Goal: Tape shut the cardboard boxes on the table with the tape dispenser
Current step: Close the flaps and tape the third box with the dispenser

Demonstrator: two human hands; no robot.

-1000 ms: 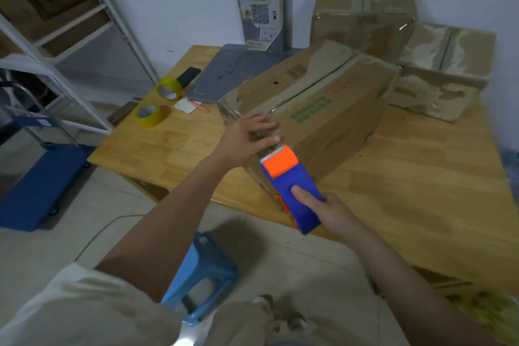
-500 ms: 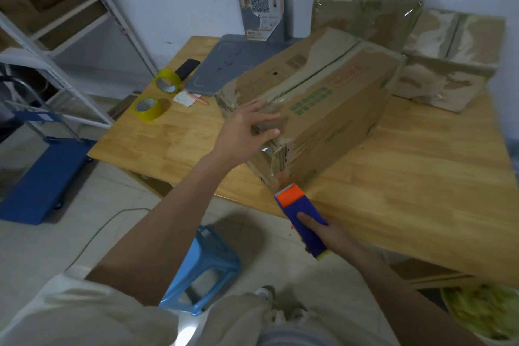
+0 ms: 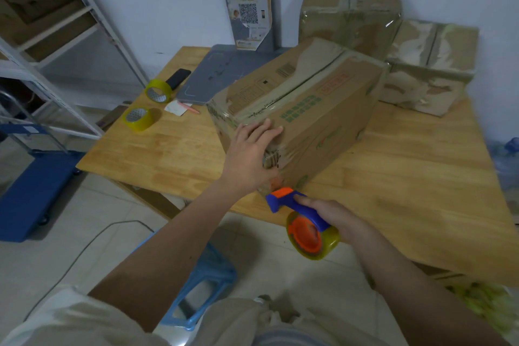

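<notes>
A pale wooden table stands against a white wall, with a metal shelving rack to the left, a blue cart on the tiled floor beside it and a blue stool below the near edge. On the table lie two yellow tape rolls, a dark phone, a grey mat and, at the far right, two already taped boxes. The large cardboard box sits across the middle, its near corner at the table's edge. The left hand lies flat on that corner, fingers straight and pressing the tape down. The right hand grips the handle of the blue and orange tape dispenser, held just below the box's corner. Compared with half a second ago the dispenser has dropped off the box's end face and turned, so its yellowish roll now shows underneath, and the left hand has slid lower down the corner. The strip between dispenser and box is hard to make out, and the right fingers are mostly hidden behind the handle.
</notes>
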